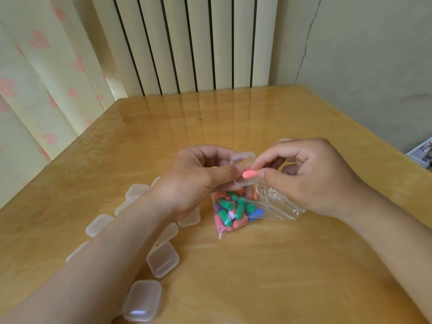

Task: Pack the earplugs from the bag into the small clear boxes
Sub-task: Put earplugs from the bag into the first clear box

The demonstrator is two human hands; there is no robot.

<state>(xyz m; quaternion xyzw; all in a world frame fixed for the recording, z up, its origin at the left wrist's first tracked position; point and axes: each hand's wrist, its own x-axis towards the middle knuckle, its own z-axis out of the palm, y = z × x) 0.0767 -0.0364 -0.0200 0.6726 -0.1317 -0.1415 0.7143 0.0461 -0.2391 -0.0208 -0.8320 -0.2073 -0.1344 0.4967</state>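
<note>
The left hand [194,181] hides much of the open box [243,158]; the right hand [311,174] covers one end of the pink earplug [249,174]. The left forearm [112,249] overlaps several clear boxes [99,225].

Nothing readable is showing anywhere, and the printed papers [420,154] lying at the far right are looking too blurred to make out

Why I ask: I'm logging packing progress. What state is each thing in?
Small clear box: lid open, held by left grip.
Pink earplug: pinched by right grip, over the open box.
Bag: lying on the table, holding many coloured earplugs.
Spare boxes: lids shut, on the table.
</note>
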